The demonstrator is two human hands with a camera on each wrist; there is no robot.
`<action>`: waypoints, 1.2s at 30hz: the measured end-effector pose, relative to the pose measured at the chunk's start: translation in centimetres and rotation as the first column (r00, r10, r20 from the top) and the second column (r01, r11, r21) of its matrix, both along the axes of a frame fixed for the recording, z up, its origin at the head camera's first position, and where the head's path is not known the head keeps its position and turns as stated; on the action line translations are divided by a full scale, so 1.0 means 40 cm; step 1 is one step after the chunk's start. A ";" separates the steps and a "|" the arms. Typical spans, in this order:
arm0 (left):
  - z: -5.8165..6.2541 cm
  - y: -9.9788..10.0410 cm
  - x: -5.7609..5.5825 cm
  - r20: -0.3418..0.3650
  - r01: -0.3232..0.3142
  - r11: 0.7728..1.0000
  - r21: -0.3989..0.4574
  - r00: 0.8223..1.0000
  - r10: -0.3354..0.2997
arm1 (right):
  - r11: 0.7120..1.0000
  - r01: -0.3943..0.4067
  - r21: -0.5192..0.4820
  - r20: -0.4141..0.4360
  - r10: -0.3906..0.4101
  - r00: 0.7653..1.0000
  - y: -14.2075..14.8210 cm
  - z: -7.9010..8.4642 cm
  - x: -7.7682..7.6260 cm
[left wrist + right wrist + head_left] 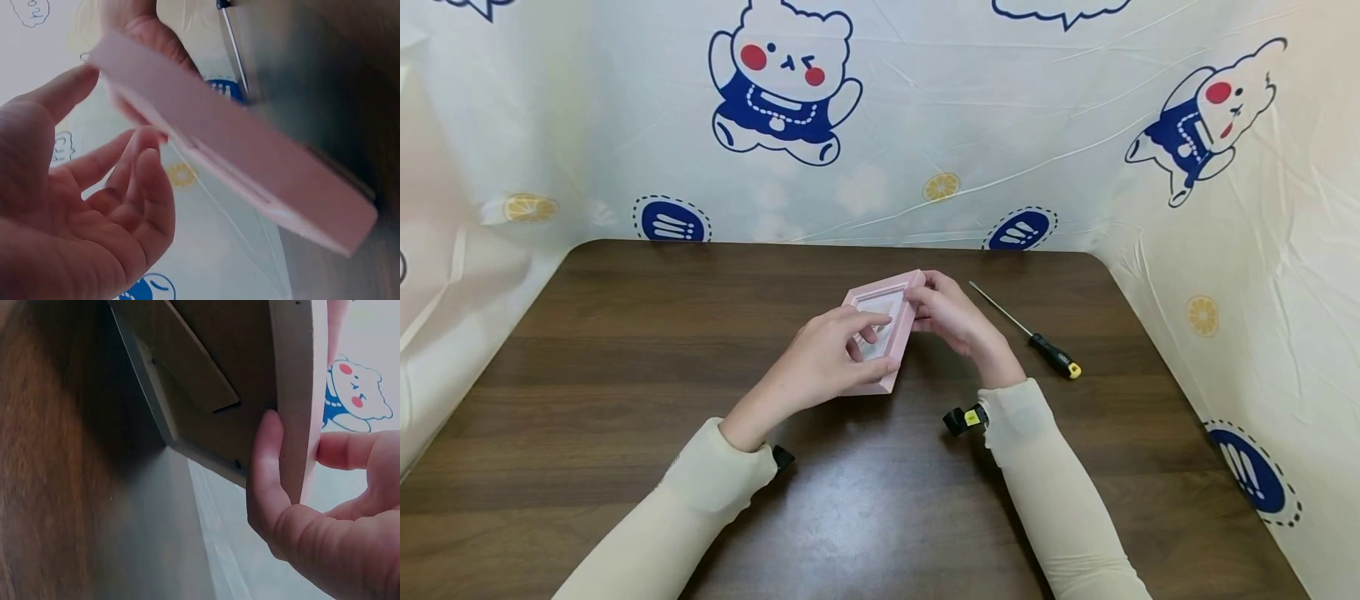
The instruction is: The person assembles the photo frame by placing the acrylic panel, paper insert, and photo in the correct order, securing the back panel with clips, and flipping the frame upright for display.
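Note:
A pink picture frame [904, 333] is tilted above the table, its front towards me. My right hand [953, 312] grips its right side, thumb on the front and fingers behind. In the right wrist view, the right hand [337, 512] pinches the frame's rim [299, 394]; the brown backing board [206, 434] carries a stand strip [200, 359]. My left hand [831, 354] is over the frame's front, loosely bent. Its thumb meets the frame's edge in the left wrist view, where the left hand [94, 206] has its other fingers in front of the pink frame [219, 137].
A screwdriver [1051, 353] with a black and yellow handle lies on the brown wooden table [700, 317], right of the right hand. A white printed sheet [887, 108] stands behind the table and along its sides.

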State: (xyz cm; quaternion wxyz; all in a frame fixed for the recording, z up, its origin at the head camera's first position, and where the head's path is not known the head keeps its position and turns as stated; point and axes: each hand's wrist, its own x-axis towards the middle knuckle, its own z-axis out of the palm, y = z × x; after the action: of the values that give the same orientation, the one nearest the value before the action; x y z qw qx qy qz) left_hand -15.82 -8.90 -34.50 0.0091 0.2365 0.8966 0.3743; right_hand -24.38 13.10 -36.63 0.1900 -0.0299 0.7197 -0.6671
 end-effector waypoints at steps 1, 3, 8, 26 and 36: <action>0.001 -0.005 -0.004 0.015 0.001 1.000 -0.001 1.000 -0.001 | 1.000 -0.003 0.003 0.000 0.003 1.000 0.003 -0.001 -0.001; 0.001 -0.015 -0.010 0.037 0.004 1.000 -0.010 0.999 -0.004 | 1.000 -0.007 0.005 0.003 0.007 1.000 0.008 -0.003 -0.003; 0.001 -0.040 -0.025 0.107 0.003 0.996 -0.088 0.994 0.006 | 0.999 -0.029 0.043 0.002 0.028 1.000 0.023 -0.010 -0.008; -0.048 -0.087 -0.052 0.309 0.023 0.974 -0.225 0.950 0.049 | 0.989 -0.040 0.144 -0.002 0.041 0.999 0.044 -0.042 -0.028; -0.076 -0.079 -0.061 0.326 0.020 0.972 -0.232 0.944 0.058 | 0.962 -0.041 0.270 -0.032 0.052 0.998 0.052 -0.062 -0.032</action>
State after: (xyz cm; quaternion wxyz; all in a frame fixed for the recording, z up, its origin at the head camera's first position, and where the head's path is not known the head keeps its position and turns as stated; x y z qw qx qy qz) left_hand -18.27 -12.05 -37.54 0.1834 0.1589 0.9222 0.3011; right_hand -25.66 15.20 -39.13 0.1939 -0.0334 0.8065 -0.5576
